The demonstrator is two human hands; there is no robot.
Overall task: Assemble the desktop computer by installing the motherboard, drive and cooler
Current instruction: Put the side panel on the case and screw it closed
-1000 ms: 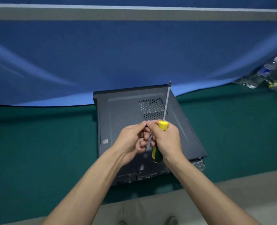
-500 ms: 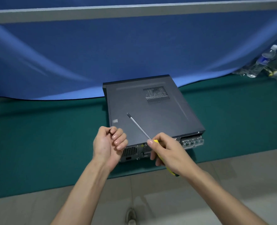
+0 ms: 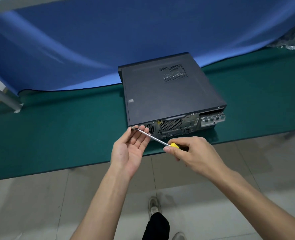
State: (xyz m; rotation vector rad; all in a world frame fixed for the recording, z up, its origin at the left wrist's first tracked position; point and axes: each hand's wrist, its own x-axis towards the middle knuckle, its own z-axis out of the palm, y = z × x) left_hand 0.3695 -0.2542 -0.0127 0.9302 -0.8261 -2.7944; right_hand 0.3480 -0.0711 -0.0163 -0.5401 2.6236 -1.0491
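A closed dark grey desktop case (image 3: 169, 94) lies flat on the green mat (image 3: 56, 135), its rear panel with fan grille and ports facing me. My right hand (image 3: 195, 153) grips the yellow-and-black handle of a screwdriver (image 3: 153, 138) in front of that panel. The shaft points left and its tip lies across the fingers of my left hand (image 3: 127, 151), which is palm up with the fingers nearly straight. A small dark screw (image 3: 132, 130) sits at the tip by my fingertips. The inside of the case is hidden.
A blue cloth (image 3: 108, 40) hangs behind the mat. A grey metal frame leg (image 3: 3, 97) stands at the far left and crumpled plastic (image 3: 292, 40) lies at the far right. The mat's front edge is just below my hands, with tiled floor and my shoe (image 3: 153, 207) beneath.
Both hands came down from above the case lid to its rear panel. My left hand uncurled to palm up. The screwdriver swung from upright to pointing left onto my left fingers.
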